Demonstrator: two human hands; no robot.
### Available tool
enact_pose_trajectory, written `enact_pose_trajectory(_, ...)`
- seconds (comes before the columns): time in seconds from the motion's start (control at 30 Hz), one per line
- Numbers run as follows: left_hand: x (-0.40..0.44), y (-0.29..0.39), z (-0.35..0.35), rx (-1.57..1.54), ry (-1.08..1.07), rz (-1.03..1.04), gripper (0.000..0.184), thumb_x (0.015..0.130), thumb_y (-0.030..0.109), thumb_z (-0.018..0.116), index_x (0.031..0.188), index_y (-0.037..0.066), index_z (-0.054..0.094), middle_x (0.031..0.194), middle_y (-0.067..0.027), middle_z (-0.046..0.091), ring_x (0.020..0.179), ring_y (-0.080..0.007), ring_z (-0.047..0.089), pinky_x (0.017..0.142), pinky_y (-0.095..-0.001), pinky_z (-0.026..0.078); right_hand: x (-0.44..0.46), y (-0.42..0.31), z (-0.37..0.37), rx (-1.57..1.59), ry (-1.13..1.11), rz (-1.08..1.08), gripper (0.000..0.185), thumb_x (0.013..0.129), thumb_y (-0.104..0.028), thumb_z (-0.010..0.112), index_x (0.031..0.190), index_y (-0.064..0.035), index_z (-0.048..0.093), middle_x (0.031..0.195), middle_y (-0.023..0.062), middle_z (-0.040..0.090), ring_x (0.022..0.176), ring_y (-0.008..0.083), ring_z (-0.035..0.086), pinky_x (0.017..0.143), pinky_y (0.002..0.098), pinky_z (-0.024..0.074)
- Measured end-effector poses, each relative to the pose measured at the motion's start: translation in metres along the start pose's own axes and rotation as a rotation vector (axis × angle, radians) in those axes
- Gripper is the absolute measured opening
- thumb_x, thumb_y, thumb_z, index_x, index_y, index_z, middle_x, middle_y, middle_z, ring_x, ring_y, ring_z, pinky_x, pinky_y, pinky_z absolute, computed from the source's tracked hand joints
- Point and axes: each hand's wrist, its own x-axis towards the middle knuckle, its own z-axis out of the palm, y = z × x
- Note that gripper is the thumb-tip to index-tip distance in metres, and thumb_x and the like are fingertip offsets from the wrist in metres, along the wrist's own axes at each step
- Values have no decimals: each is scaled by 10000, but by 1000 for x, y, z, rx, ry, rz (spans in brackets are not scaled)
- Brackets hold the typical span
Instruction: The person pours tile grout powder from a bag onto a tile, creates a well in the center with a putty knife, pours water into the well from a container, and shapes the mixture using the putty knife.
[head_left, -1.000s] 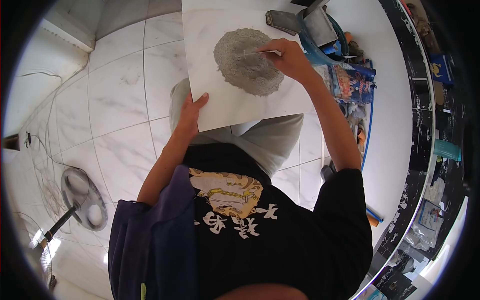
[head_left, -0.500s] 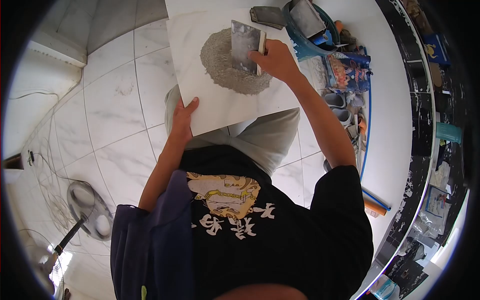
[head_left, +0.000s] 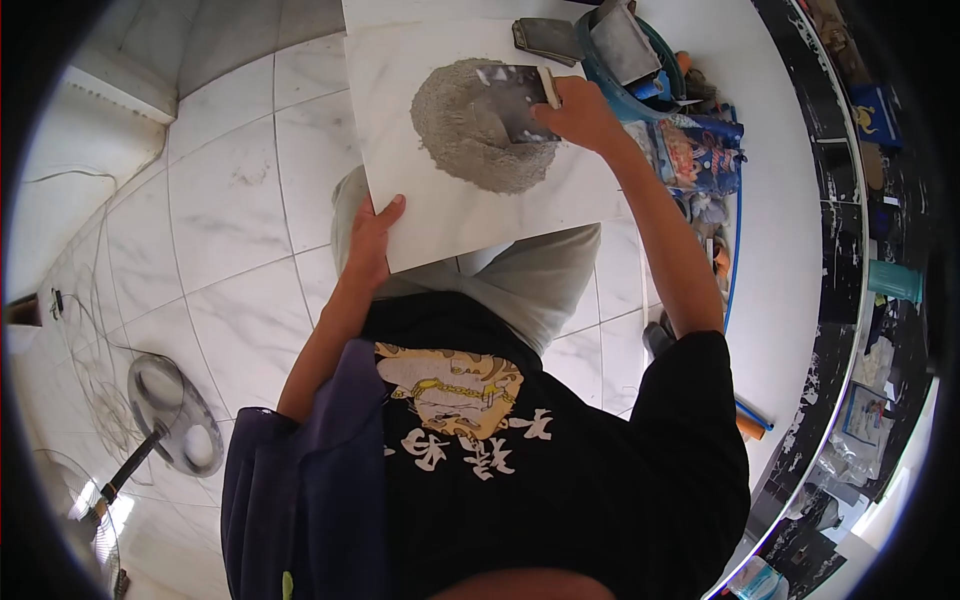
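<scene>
A light marbled tile (head_left: 440, 225) lies over the knees, bearing a round spread of grey mortar (head_left: 450, 130). My left hand (head_left: 372, 235) grips the tile's near left corner, thumb on top. In my right hand (head_left: 580, 115) is a flat trowel (head_left: 515, 100), held by its pale edge at the right. The trowel's dark blade is tilted over the right part of the mortar and seems to touch it. Another dark flat tool (head_left: 548, 40) rests at the tile's far right edge.
A teal bucket (head_left: 625, 100) with tools stands beyond my right hand, beside a colourful bag (head_left: 695, 155). A blue pipe (head_left: 738, 250) runs along the right. At the left are a round grey fan base (head_left: 175, 415) and loose cables (head_left: 95, 350) on the floor.
The trowel has turned from edge-on, to face-up, and now lies tilted low over the mortar's right part. My left hand has kept its hold on the tile. The view has shifted slightly.
</scene>
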Motion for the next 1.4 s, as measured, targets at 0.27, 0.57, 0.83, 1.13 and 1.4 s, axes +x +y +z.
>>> enact_pose_trajectory(0.27,4,-3,-5,26,23,-13,456,989,141,604,1401,11,457,1275,-129,624,1126,-245,639,970,-382,529,29,-2,-25,-137,-41,-122,284,815,-246,732,946,5,712,854,198,694,808,372,684,726,448,524)
enact_pose_trajectory(0.57,2,-3,-4,-12,-38,17,460,995,144,586,1417,19,452,1287,-125,623,1152,-229,629,988,-372,517,68,-20,-9,-54,10,-353,237,829,-183,749,913,26,674,775,197,648,735,353,635,694,427,482)
enact_pose_trajectory(0.83,4,-6,-8,-8,-47,28,469,994,147,587,1425,25,446,1299,-119,615,1157,-226,626,990,-370,515,45,-26,8,-165,213,-141,290,821,-246,644,820,44,637,820,251,672,798,439,666,729,485,528)
enact_pose_trajectory(1.13,3,-6,-7,5,-43,30,470,993,164,602,1413,21,448,1289,-123,614,1150,-229,626,983,-369,519,39,-48,28,-96,357,-238,323,840,-268,693,824,49,633,729,229,641,694,403,639,651,460,497)
enact_pose_trajectory(1.4,2,-4,-2,57,34,14,499,987,173,608,1427,16,431,1297,-129,610,1156,-241,622,982,-380,523,10,-66,15,-85,-25,-94,270,866,-266,692,1015,-42,715,921,194,694,843,376,663,772,446,526)
